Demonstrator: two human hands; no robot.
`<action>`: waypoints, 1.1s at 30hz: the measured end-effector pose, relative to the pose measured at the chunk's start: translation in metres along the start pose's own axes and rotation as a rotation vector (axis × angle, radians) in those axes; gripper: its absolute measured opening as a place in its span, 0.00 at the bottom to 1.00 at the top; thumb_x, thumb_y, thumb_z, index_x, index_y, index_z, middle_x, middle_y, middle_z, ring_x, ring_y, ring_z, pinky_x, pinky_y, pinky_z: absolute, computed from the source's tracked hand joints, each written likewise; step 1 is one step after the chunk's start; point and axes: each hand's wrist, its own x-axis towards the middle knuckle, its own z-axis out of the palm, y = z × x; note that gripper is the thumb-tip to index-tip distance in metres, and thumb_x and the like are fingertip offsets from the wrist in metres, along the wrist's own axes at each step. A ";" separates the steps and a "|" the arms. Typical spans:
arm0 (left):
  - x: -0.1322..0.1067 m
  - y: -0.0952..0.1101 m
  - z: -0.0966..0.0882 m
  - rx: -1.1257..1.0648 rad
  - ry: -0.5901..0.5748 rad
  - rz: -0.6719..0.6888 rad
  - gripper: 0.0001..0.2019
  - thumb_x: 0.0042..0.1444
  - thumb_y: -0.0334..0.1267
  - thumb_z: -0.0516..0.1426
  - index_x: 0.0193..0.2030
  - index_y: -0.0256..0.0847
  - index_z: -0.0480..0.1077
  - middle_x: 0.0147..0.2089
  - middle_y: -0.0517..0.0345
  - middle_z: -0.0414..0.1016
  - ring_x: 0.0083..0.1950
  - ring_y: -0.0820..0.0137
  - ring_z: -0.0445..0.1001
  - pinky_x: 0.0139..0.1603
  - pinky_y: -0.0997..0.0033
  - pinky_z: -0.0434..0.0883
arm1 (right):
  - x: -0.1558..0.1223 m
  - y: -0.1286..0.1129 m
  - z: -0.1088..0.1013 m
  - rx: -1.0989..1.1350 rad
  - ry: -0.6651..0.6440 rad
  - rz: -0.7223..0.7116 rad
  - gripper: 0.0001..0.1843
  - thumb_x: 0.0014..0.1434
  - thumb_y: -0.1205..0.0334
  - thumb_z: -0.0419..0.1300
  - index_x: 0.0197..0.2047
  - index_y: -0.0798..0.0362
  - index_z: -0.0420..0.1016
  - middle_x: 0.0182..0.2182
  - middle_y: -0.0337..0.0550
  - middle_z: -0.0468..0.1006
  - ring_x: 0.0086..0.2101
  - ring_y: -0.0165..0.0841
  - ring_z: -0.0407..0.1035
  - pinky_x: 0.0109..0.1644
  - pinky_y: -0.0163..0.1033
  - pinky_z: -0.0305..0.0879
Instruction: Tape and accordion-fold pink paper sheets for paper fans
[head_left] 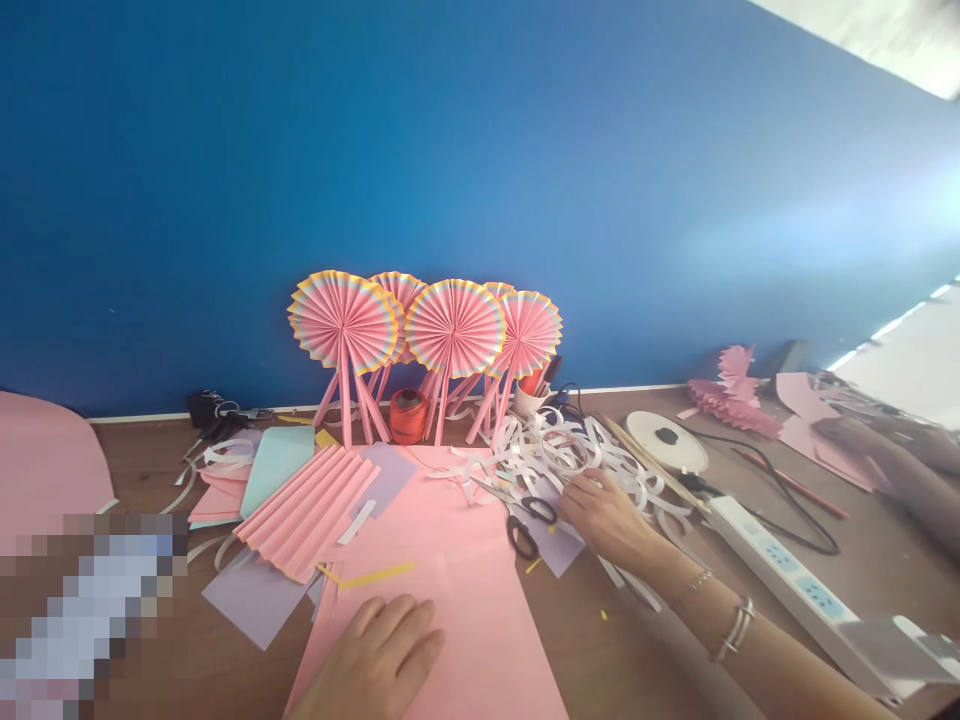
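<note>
My left hand (379, 655) lies flat and open on a large pink paper sheet (457, 580) on the wooden table. My right hand (600, 512) reaches forward, palm down, with its fingers resting on a roll of clear tape (564, 448) amid a pile of white paper strips (600, 460). Black-handled scissors (521, 520) lie just left of that hand. A pleated pink paper fan piece (307, 510) lies to the left of the sheet.
Several finished pink paper fans (427, 330) lean against the blue wall, with an orange ribbon spool (407, 415) below them. A white power strip (787, 580) and a round white device (666, 440) sit on the right. Another person's arm (892, 470) rests at the far right.
</note>
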 end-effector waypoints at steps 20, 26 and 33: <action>-0.010 -0.001 0.010 -0.042 -0.097 0.052 0.14 0.57 0.37 0.54 0.50 0.38 0.67 0.50 0.51 0.72 0.51 0.63 0.65 0.50 0.63 0.60 | 0.023 0.011 -0.023 0.047 0.008 0.565 0.06 0.48 0.69 0.53 0.26 0.52 0.70 0.22 0.43 0.75 0.27 0.36 0.68 0.41 0.43 0.52; -0.011 0.000 0.005 -0.027 -0.197 0.063 0.17 0.57 0.38 0.54 0.53 0.37 0.65 0.53 0.47 0.70 0.56 0.59 0.64 0.56 0.58 0.59 | 0.044 -0.019 -0.046 0.381 0.197 0.710 0.12 0.56 0.64 0.49 0.35 0.50 0.74 0.32 0.45 0.80 0.36 0.40 0.71 0.43 0.43 0.56; 0.001 -0.003 -0.010 -0.080 -0.454 0.042 0.20 0.54 0.40 0.56 0.53 0.37 0.64 0.52 0.48 0.70 0.62 0.53 0.59 0.61 0.54 0.56 | 0.070 -0.107 -0.043 1.179 -0.027 0.438 0.11 0.59 0.61 0.49 0.29 0.51 0.69 0.26 0.38 0.72 0.28 0.32 0.65 0.33 0.35 0.61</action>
